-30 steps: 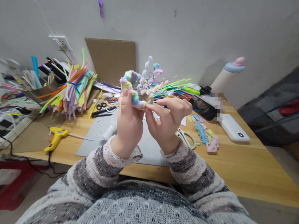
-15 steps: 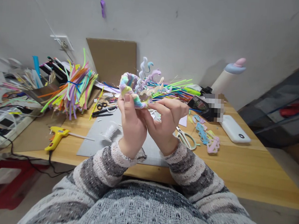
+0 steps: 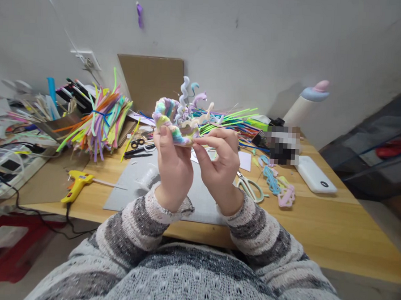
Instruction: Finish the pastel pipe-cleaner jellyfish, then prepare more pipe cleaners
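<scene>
A fuzzy pastel pipe-cleaner craft [image 3: 166, 120], striped in several colours, is held up over the desk. Curly pipe-cleaner spirals [image 3: 183, 97] in white, lilac and cream show just behind it; whether they are joined to it I cannot tell. My left hand [image 3: 174, 171] is closed around its lower left side, thumb in front. At its lower right end, my right hand [image 3: 221, 164] pinches the edge between thumb and index finger. Under the hands lies a grey cutting mat [image 3: 120, 193], with a spool of clear thread [image 3: 147, 177] beside my left wrist.
A yellow glue gun [image 3: 78, 186] lies left of the mat, near a bundle of pipe cleaners [image 3: 99, 118]. Scissors [image 3: 250, 188], pastel craft pieces [image 3: 273, 180] and a white power bank [image 3: 315, 174] lie to the right. A cardboard sheet [image 3: 150, 80] leans on the wall.
Both hands and the craft have shifted slightly left. My right hand has drawn its fingers in a little, still pinching the craft's right end.
</scene>
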Demonstrator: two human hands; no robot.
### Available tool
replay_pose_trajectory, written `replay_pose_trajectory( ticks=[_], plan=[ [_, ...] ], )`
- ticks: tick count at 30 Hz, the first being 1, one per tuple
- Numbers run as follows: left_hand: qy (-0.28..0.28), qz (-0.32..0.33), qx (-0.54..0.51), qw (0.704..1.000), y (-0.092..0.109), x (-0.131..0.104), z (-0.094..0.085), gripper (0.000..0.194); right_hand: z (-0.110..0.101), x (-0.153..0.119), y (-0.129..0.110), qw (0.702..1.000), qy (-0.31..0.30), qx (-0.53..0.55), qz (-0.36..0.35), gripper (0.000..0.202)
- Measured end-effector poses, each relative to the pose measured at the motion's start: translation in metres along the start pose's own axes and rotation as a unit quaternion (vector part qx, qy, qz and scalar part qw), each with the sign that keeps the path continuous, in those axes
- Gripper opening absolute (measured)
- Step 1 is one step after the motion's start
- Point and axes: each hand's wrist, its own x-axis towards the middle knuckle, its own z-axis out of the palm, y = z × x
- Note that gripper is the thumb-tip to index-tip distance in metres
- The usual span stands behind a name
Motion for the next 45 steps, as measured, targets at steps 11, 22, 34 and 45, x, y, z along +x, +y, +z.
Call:
replay_pose_trajectory(
  ticks=[11, 22, 34, 45],
  plan=[
    [0.030, 0.024, -0.014, 0.999, -0.005, 0.002, -0.004, 0.045, 0.009, 0.001, 0.004, 0.992, -0.050, 0.101, 0.062, 0.012],
    [0.051, 0.031, 0.013, 0.998, -0.018, 0.003, -0.008, 0.040, 0.016, -0.005, 0.005, 0.977, -0.047, 0.162, 0.132, 0.009],
    [-0.093, 0.087, 0.156, 0.979, 0.013, 0.046, -0.023, 0.045, 0.033, -0.013, 0.002, 0.884, 0.042, 0.338, 0.320, 0.014],
    [-0.336, 0.075, 0.539, 0.769, 0.081, 0.124, -0.033, 0.063, 0.045, -0.020, 0.016, 0.781, -0.181, 0.334, 0.496, 0.036]
  ],
)
